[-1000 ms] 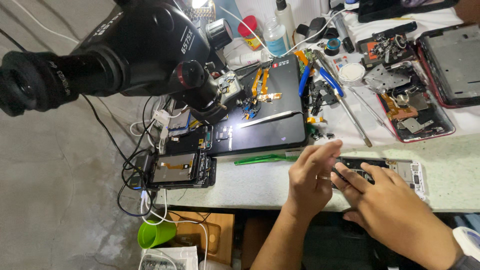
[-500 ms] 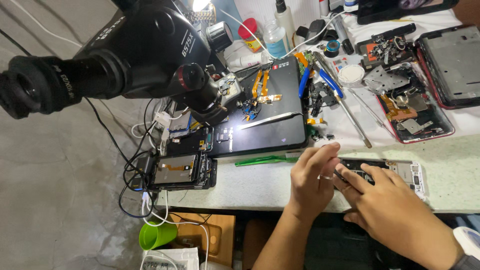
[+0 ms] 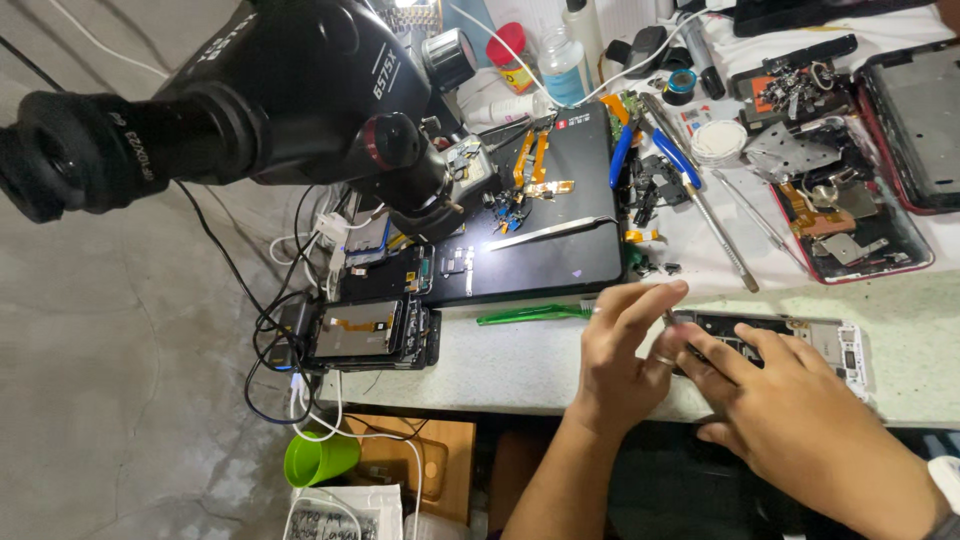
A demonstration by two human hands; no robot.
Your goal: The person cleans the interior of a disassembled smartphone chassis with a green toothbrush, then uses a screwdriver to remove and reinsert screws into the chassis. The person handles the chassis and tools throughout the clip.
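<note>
An opened phone [image 3: 790,335] lies on the bench [image 3: 500,360] edge, its inside exposed and not yet closed. It is pressed down by the right hand [image 3: 790,420], fingers spread. A small tool, hardly visible, is pinched by the left hand [image 3: 625,355].

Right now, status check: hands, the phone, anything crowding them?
Left hand and right hand both on opened phone at bench edge. Green pry tool lies just left, apart. Grip detail hidden.
</note>
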